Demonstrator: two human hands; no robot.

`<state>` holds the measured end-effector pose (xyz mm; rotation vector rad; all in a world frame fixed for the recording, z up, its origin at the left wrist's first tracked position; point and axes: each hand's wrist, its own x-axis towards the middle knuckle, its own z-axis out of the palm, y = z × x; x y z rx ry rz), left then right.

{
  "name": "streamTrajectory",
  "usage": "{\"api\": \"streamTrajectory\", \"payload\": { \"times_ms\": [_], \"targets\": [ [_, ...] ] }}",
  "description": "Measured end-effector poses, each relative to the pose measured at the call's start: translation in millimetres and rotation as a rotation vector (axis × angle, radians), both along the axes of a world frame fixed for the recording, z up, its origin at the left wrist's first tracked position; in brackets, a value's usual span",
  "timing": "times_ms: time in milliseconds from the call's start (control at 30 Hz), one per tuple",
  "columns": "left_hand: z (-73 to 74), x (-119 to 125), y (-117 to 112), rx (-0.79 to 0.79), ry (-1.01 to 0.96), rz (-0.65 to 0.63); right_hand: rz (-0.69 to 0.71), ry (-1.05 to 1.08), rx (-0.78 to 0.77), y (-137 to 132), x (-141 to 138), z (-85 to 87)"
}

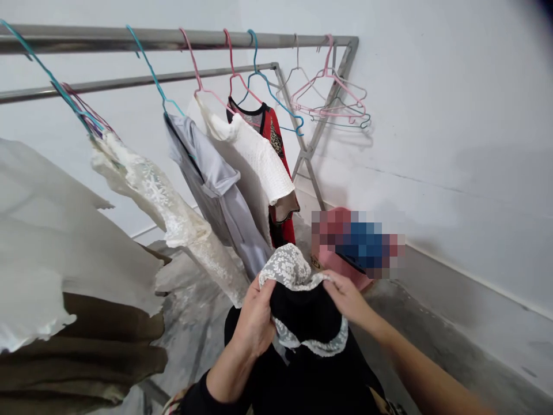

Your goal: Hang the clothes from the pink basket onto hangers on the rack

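Note:
Between my two hands hangs a black garment with white lace trim [287,266], held low in front of my body. My left hand [258,320] is closed on the lace at its left side, thumb on top. On the opposite side, my right hand [348,297] pinches the lace edge between thumb and fingers. A second band of lace curves along the lower part of the black cloth. Where the garment meets my dark clothing, its outline is hard to make out.
A metal rack [302,39] carries a cream lace garment [159,196], a grey garment [216,173], a white knitted top [263,155] and a red patterned garment [283,225]. Bare hangers [330,72] hang at its right end. A pink basin [345,272] with blurred contents stands by the wall.

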<state>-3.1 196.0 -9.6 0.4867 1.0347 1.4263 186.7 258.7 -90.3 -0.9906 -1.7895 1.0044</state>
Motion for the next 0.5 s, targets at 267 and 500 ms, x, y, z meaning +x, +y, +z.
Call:
{"api": "streamTrajectory", "payload": {
  "times_ms": [267,500],
  "targets": [
    [-32.3,-31.8,15.8,0.298,0.747,0.022,-0.088,-0.020,0.285,0.1,23.6,108.2],
    [-5.1,-31.3,14.5,0.257,0.757,-0.389,-0.065,-0.184,0.334,14.8,17.9,153.7]
  ]
}}
